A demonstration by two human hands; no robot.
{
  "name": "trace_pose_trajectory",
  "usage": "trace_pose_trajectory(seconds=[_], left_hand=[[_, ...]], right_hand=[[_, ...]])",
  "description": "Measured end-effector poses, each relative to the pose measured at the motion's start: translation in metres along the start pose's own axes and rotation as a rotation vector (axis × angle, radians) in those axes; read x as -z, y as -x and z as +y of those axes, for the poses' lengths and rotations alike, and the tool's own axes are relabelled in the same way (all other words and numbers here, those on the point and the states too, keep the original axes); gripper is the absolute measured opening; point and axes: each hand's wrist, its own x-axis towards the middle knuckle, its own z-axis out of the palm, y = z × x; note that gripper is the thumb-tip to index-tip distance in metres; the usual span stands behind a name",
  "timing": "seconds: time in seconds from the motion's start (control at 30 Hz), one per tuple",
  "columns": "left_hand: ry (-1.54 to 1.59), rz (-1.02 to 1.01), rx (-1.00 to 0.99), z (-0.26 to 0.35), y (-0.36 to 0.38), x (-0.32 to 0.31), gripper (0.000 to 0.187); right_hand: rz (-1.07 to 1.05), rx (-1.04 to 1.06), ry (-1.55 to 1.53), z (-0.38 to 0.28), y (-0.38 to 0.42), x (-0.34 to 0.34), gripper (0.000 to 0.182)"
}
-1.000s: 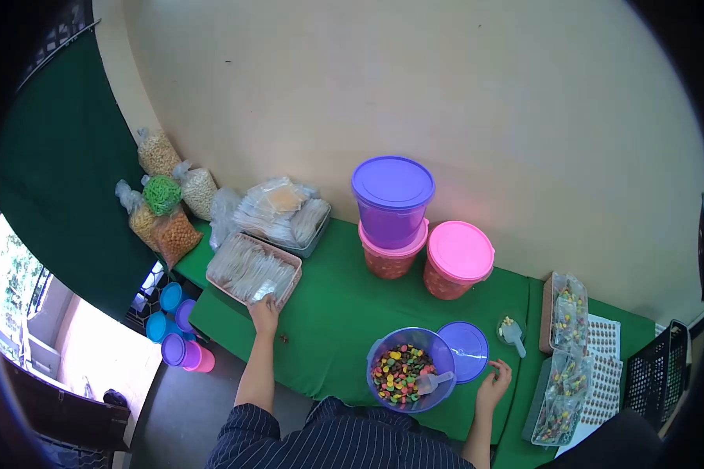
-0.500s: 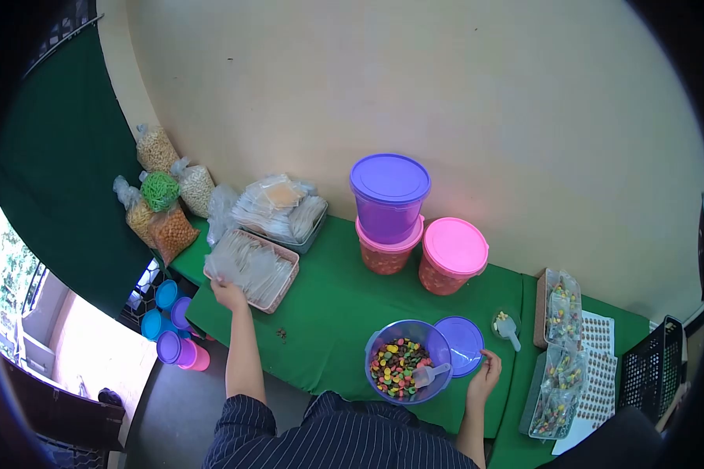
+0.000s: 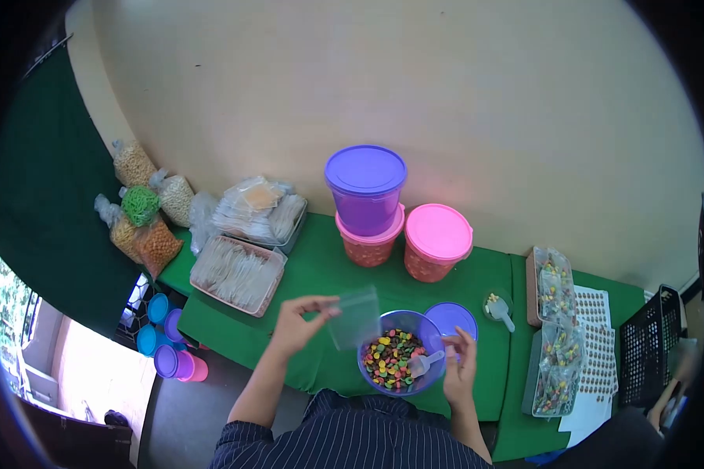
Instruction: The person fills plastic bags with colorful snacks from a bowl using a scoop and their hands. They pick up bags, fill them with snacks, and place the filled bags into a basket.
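My left hand [image 3: 299, 327] pinches a small clear plastic bag [image 3: 355, 319] by its edge, just left of and above the purple bucket [image 3: 379, 388]. The bucket holds colourful candies [image 3: 389, 356], and a clear scoop [image 3: 424, 364] rests in them with its handle toward the right rim. My right hand [image 3: 460, 367] is raised beside that rim, close to the scoop handle. Its fingers are bent but apart, with nothing visible in them. Behind it, a round purple lid [image 3: 452, 319] lies on the green cloth, partly covered by the bucket and hand.
At left, a pink basket [image 3: 267, 301] holds clear bags, near sacks of snacks [image 3: 158, 244]. Lidded buckets [image 3: 438, 234] stand by the wall. A small bowl with a scoop [image 3: 498, 309], baskets of filled bags [image 3: 557, 367] and a black crate [image 3: 649, 344] are right, near another person's arm.
My left hand has moved right from the pink basket to the bucket, bringing a clear bag. My right hand has shifted left from the lid's edge toward the scoop handle.
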Motion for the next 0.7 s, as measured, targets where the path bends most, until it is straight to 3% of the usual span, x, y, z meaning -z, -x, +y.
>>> trace_pose_trajectory(seconds=[0.03,0.1,0.13,0.2,0.23,0.33,0.37,0.43,0.47,0.53,0.6,0.67,0.7], left_hand=[[0.051,-0.080,0.003,0.007,0.006,-0.014,0.026],[0.135,-0.167,0.013,0.006,0.018,-0.034,0.028],[0.214,-0.239,0.026,0.008,0.023,-0.042,0.030],[0.291,-0.235,-0.007,0.020,0.032,-0.061,0.033],[0.365,-0.222,-0.038,0.024,0.035,-0.069,0.036],[0.413,-0.207,0.099,0.018,0.041,-0.085,0.041],[0.415,-0.221,0.100,0.016,0.041,-0.091,0.041],[0.508,-0.078,0.148,0.011,0.042,-0.099,0.036],[0.508,-0.085,0.148,0.006,0.042,-0.100,0.036],[0.432,0.008,-0.008,-0.005,0.043,-0.102,0.031],[0.320,-0.004,-0.118,-0.017,0.041,-0.103,0.031],[0.205,-0.017,-0.232,-0.021,0.042,-0.106,0.031],[0.060,-0.002,-0.288,-0.013,0.043,-0.108,0.031]], right_hand=[[0.012,-0.004,0.007,-0.011,-0.001,-0.004,0.029],[-0.289,0.007,0.043,-0.024,-0.004,-0.011,0.027],[-0.279,0.004,0.047,-0.023,-0.002,-0.013,0.027],[-0.490,0.113,0.039,-0.017,-0.001,-0.017,0.021],[-0.455,-0.067,-0.061,-0.016,0.005,-0.021,0.014],[-0.512,-0.223,-0.172,-0.021,0.007,-0.027,0.017],[-0.499,-0.226,-0.170,-0.015,0.008,-0.026,0.017],[-0.377,0.047,0.080,0.000,0.005,-0.027,0.024],[-0.370,0.046,0.082,-0.003,0.004,-0.025,0.024],[-0.129,0.056,0.086,-0.019,-0.001,-0.023,0.033],[-0.170,0.086,0.110,-0.012,-0.001,-0.012,0.037],[-0.311,-0.162,-0.205,-0.017,0.001,-0.009,0.036],[-0.308,-0.164,-0.205,-0.020,0.003,-0.009,0.036]])
